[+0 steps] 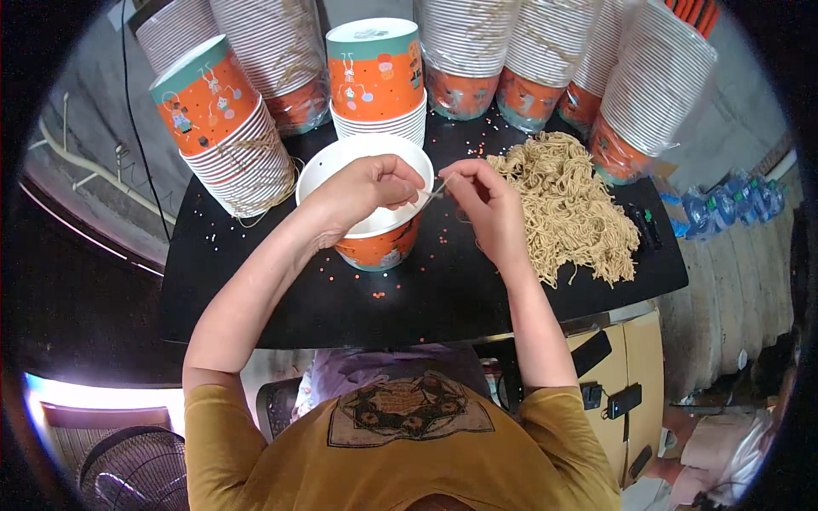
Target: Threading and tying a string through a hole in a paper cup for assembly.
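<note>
A white paper bucket (pixel 375 253) with an orange, patterned outside and a green base band stands upright on the black table, its mouth facing up. My left hand (pixel 375 189) is over the bucket's right rim, fingers closed in a pinch on a thin tan cord (pixel 437 192). Just right of the rim, my right hand (pixel 487 204) pinches the same cord between thumb and forefinger. A short stretch of cord shows between the two hands; how it meets the bucket is hidden behind my fingers. Right of my right hand lies a heap of tan cords (pixel 579 213).
Nested bucket stacks stand along the back of the black table (pixel 426 311), including one stack (pixel 377 77) behind my bucket and a cord-draped stack (pixel 223 128) at left. Small pink and white beads (pixel 379 295) are scattered about. Dark tools (pixel 645 228) lie at the right edge.
</note>
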Motion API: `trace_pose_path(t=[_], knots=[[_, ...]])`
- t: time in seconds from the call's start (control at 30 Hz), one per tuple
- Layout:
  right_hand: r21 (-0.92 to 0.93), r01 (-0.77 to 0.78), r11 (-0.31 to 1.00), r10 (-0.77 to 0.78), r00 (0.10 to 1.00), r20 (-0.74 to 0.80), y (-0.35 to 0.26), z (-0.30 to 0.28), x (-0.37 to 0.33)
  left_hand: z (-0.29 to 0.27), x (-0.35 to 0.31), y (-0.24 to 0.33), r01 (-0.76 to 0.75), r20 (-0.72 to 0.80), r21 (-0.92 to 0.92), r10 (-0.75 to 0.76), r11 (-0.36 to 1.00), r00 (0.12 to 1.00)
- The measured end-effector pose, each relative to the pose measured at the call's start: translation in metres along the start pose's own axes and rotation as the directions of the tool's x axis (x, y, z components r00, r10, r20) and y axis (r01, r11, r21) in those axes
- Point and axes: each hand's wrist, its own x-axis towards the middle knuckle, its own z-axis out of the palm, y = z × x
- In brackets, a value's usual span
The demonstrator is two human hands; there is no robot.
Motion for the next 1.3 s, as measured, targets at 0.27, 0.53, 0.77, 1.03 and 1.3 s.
trace_pose_path(t=[0.27, 0.53, 0.77, 1.03, 1.3], knots=[[-0.140, 0.098, 0.985, -0.091, 0.994, 0.057, -0.007, -0.002, -0.007, 0.001, -0.001, 0.010, 0.000, -0.089, 0.010, 0.001, 1.000, 0.996], [-0.307, 0.233, 0.923, -0.172, 0.962, 0.213, -0.032, -0.010, 0.019, 0.009, 0.006, 0.004, -0.100, -0.013, 0.084, 0.102, 0.991, 0.995], [-0.183, 0.240, 0.953, -0.181, 0.940, 0.290, -0.020, -0.015, 0.043, 0.005, 0.008, 0.004, -0.038, 0.105, -0.037, 0.041, 0.999, 0.994], [-0.446, 0.385, 0.808, -0.342, 0.923, 0.177, 0.004, -0.020, 0.048, 0.004, 0.012, 0.003, -0.031, 0.112, -0.041, 0.035, 0.999, 0.993], [-0.421, 0.234, 0.876, -0.249, 0.968, 0.019, -0.014, -0.003, -0.018, 0.002, 0.015, -0.001, -0.001, 0.117, -0.120, 0.015, 0.993, 0.993]])
